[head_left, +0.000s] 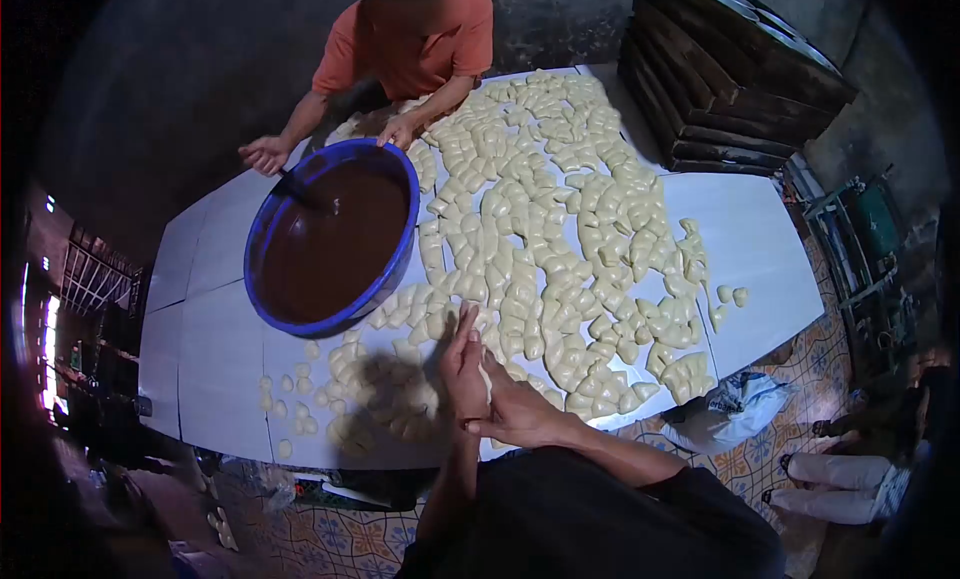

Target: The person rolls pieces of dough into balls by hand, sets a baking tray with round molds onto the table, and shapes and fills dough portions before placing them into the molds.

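Near the table's front edge, my left hand (464, 371) and my right hand (524, 411) are pressed together, palm to palm. Between them shows a thin strip of pale dough (488, 382), mostly hidden by the fingers and palms. Many pale dough pieces (515, 229) lie in rows beyond my hands and across the middle of the white table (215, 324). Smaller separate dough balls (303, 370) lie to the left of my hands.
A blue basin (258, 304) of brown filling (325, 244) stands at the left. A co-worker (420, 39) across the table holds its rim and a dark utensil. Dark wooden trays (730, 74) are stacked at the back right. A white bag (730, 414) is on the floor.
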Motion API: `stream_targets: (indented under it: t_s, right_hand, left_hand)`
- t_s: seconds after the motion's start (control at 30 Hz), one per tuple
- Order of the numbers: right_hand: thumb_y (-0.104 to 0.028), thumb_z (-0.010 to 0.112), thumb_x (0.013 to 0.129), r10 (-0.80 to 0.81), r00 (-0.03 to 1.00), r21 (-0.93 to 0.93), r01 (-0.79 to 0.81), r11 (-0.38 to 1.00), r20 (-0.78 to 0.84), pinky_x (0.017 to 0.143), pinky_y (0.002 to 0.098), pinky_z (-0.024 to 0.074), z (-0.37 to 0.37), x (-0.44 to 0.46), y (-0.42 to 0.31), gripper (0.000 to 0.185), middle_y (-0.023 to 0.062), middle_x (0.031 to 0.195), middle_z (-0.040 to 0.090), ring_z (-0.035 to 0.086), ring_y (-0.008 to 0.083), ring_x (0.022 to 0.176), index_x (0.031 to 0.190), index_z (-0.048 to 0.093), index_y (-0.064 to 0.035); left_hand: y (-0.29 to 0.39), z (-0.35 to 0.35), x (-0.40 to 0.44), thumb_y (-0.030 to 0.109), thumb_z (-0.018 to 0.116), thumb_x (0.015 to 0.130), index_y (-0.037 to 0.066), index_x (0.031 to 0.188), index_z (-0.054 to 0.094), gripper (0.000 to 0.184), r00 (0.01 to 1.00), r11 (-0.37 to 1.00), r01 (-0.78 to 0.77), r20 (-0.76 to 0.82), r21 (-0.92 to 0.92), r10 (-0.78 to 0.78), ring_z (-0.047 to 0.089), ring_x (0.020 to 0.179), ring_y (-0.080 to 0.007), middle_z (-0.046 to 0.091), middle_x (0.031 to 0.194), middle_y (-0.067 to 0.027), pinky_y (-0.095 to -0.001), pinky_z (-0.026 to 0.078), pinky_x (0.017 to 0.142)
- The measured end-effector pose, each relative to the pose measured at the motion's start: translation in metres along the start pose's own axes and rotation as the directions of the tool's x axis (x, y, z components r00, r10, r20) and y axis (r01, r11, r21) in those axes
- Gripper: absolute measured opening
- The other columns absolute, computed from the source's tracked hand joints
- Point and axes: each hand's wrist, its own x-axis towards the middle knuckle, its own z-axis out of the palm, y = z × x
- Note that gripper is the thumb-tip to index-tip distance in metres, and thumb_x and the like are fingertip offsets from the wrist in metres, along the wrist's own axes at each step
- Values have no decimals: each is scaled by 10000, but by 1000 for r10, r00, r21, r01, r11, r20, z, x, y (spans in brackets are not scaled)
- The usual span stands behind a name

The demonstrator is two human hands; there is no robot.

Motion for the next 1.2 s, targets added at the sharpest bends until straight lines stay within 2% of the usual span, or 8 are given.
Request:
stream_targets:
  t_s: [0.2,0.27,0.5,0.67,0.83,0.93,1.0,1.2]
  right_hand:
    - [-521,613,793,-4,996,123,15,992,-87,1058,519,236,-34,1,-12,963,282,1466,113,97,472,1349,1436,107,-14]
    - [-529,632,775,-3,997,-522,39,852,71,1067,543,201,-31,2,-14,996,292,1461,120,93,478,1347,1441,93,-21]
    - [-336,585,871,-161,969,307,214,927,-189,1077,468,248,-49,-11,-6,693,214,1468,210,161,369,1374,1408,265,-37]
    - [-224,553,891,-370,890,-95,357,929,-267,1036,414,308,5,-1,8,526,187,1399,359,378,358,1268,1360,382,-59]
    - [-165,546,904,270,957,560,-166,812,-108,935,305,390,9,-13,12,545,129,1321,477,517,190,1104,1377,319,-19]
    - [-135,554,890,130,940,816,200,542,-316,863,269,413,9,-11,7,620,133,1263,520,536,141,951,1407,237,-6]
    - [-123,549,885,128,986,438,-161,884,104,864,303,435,-4,-21,-12,632,146,1286,506,551,162,1005,1420,227,-27]
    - [-38,571,865,194,870,588,127,799,-453,662,218,460,3,-7,18,538,91,1023,643,541,56,751,1363,367,-24]
  left_hand:
    - [-21,-10,1,439,428,928,112,1425,240,624,923,506,304,118,-807,-366,292,1319,-297,269,1455,-161,-447,253,1075]
    - [-25,-14,-2,504,396,920,138,1427,215,651,904,511,395,222,-764,-366,311,1299,-316,278,1445,-168,-469,260,1066]
    - [-35,-23,3,554,297,937,170,1433,198,635,864,371,407,220,-835,-453,411,1227,-304,308,1439,-141,-483,334,1003]
    - [-31,0,-13,633,355,881,138,1328,282,670,777,348,550,312,-759,-547,494,1121,-349,455,1272,-250,-531,313,1002]
    - [-41,-16,-2,568,336,903,80,1299,275,632,751,576,320,-169,-753,-638,434,1189,-361,395,1315,-276,-525,325,995]
    - [-31,-29,2,567,337,899,60,1287,278,640,875,542,158,-137,-825,-463,394,1235,-349,389,1330,-267,-514,320,1004]
    - [-18,-27,3,564,333,901,51,1276,289,637,888,491,132,-117,-861,-444,372,1261,-343,385,1344,-256,-501,303,1021]
    - [-24,-14,-4,427,371,920,42,1210,389,482,909,708,154,-183,-689,-375,447,1187,-335,464,1278,-227,-443,347,997]
